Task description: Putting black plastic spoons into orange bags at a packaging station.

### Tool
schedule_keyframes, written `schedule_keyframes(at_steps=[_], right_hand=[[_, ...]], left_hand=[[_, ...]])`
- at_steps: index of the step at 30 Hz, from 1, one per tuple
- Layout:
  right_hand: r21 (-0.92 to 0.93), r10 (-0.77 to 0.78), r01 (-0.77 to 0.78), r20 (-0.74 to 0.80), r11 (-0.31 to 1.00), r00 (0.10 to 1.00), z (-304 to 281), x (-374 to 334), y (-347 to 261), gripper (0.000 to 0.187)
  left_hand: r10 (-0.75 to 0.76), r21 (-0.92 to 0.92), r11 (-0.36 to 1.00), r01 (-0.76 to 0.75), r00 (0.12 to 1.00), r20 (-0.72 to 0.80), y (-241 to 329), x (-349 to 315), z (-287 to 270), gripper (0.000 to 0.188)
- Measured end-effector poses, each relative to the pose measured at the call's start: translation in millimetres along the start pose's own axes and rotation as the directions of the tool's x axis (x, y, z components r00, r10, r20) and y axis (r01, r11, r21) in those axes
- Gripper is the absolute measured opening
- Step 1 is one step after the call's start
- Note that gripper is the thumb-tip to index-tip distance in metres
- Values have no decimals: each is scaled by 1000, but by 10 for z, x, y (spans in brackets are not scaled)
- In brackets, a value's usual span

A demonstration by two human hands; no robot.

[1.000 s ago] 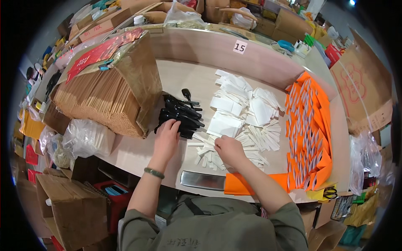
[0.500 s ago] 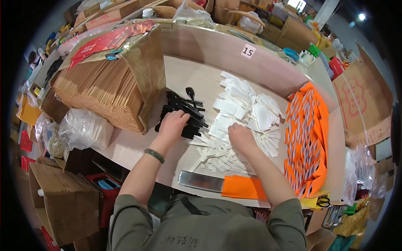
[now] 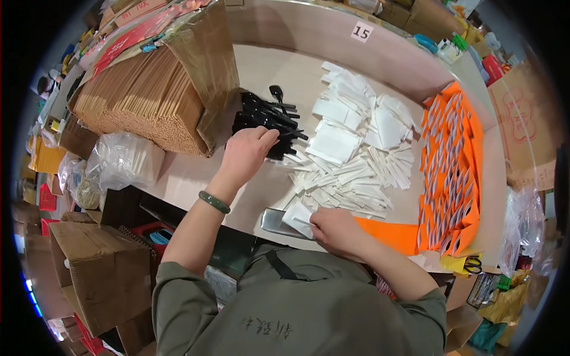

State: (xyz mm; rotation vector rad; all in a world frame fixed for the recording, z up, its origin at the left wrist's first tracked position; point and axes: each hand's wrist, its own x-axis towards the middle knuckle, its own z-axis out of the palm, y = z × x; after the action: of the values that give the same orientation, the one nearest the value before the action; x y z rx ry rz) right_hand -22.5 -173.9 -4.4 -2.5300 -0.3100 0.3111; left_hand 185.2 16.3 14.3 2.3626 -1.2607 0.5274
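My left hand, with a green bangle at the wrist, lies at the near edge of a pile of black plastic spoons. Its fingers are bent together, and what lies between them is hidden. Close to the table's front edge, my right hand pinches a folded white paper napkin over a flat metal plate. An orange sleeve lies flat beyond that hand. White folded napkins and thin white paper-wrapped sticks are heaped mid-table.
Overlapping orange sleeves line the right side. A carton of thin wooden sticks stands at the left, beside a clear plastic bag. The table's raised wall curves behind. Yellow-black scissors sit at the right corner.
My right hand has moved from the white heap toward the front edge, bringing a napkin over the metal plate. My left hand stays by the spoons. The view has tilted downward.
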Motion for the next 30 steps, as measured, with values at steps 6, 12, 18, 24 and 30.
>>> schedule_keyframes(at_steps=[6, 12, 18, 24, 30], right_hand=[[206, 83, -49, -164, 977, 983, 202, -80, -48, 13], [12, -108, 108, 20, 994, 994, 259, -51, -99, 12], [160, 25, -5, -120, 987, 992, 385, -30, -58, 13], [100, 12, 22, -328, 995, 945, 263, -300, 47, 26], [-78, -302, 294, -344, 953, 889, 353, -672, 313, 47]], left_hand=[[-265, -323, 909, 263, 964, 40, 458, -492, -39, 21], [-300, -393, 855, 338, 941, 155, 703, -798, 33, 21], [-447, -451, 764, 462, 883, 147, 896, -1116, 54, 17], [-215, -260, 938, 230, 973, 84, 963, -1213, -83, 22], [33, -594, 776, 211, 927, 373, 1209, -1151, 133, 23]])
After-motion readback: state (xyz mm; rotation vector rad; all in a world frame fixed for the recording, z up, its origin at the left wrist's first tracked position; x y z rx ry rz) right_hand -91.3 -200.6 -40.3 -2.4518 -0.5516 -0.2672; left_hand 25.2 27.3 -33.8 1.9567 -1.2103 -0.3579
